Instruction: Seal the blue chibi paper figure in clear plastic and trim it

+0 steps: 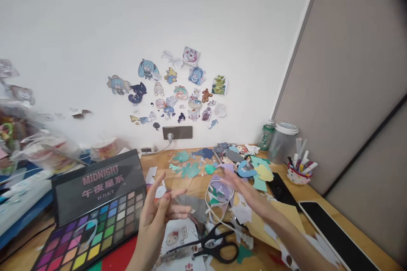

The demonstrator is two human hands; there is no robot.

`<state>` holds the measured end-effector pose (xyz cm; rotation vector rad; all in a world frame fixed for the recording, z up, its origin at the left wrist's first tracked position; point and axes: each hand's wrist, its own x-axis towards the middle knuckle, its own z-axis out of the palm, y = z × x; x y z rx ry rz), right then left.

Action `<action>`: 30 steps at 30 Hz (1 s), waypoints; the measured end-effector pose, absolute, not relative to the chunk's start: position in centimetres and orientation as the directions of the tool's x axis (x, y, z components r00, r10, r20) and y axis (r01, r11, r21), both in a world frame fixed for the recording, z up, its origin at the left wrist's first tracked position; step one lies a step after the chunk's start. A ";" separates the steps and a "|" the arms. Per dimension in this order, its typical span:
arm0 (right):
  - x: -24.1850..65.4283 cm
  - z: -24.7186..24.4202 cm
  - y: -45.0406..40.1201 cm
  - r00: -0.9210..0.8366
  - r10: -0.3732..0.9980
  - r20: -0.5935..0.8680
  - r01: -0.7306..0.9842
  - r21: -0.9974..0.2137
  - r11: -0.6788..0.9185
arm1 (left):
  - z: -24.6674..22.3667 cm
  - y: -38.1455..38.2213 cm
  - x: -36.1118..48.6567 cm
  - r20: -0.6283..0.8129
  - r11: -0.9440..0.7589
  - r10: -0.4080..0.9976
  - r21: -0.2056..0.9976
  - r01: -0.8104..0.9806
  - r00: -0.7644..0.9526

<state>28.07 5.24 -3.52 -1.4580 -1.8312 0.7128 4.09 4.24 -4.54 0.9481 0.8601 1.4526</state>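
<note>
My left hand point(159, 211) is raised over the desk with its fingers spread apart. A small round white piece point(160, 192) shows between its thumb and index finger; whether it touches the hand I cannot tell. My right hand point(237, 182) stretches out flat above the paper scraps, slightly blurred, holding nothing I can see. Black-handled scissors point(211, 243) lie below and between the hands, across a white sheet point(174, 237) with a cartoon cat print. Near my right hand are a white cable point(208, 199) and purple paper point(227, 190).
An open eyeshadow palette point(104, 186) stands left. Cut paper scraps point(190, 170) spread along the back, with a yellow sheet point(286, 216) at right. A phone point(333, 233), a pen cup point(299, 175), a clear tub point(282, 144) and a green can point(266, 135) line the right side.
</note>
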 end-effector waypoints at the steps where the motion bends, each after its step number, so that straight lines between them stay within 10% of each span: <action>1: 27.3 -3.7 4.6 -0.253 0.966 0.054 0.301 -0.944 0.132 | -5.0 4.2 4.1 0.083 -0.082 0.996 0.914 -0.398 -0.016; 4: 25.3 -2.8 2.5 -0.453 0.891 0.025 -0.397 -0.901 -0.176 | -6.4 3.9 4.2 0.064 -0.055 0.998 0.936 -0.347 0.017; 6: 25.2 -1.3 1.7 -0.338 0.940 0.042 -0.508 -0.849 -0.145 | -6.9 3.5 3.9 0.065 -0.066 0.998 0.944 -0.323 -0.014; 13: 28.5 -0.7 1.9 0.096 0.994 -0.061 -0.384 -0.923 -0.020 | -6.9 2.3 1.7 0.080 -0.099 0.994 0.940 -0.326 -0.073; 20: 23.8 -5.4 0.3 -0.136 0.979 -0.152 -0.386 -0.902 -0.193 | -7.1 0.5 2.7 0.043 -0.043 0.999 0.932 -0.360 -0.008; 30: 26.1 -5.8 -0.9 0.102 0.992 -0.079 0.015 -0.997 -0.080 | -6.4 -2.9 3.2 0.062 -0.072 0.997 0.945 -0.320 -0.042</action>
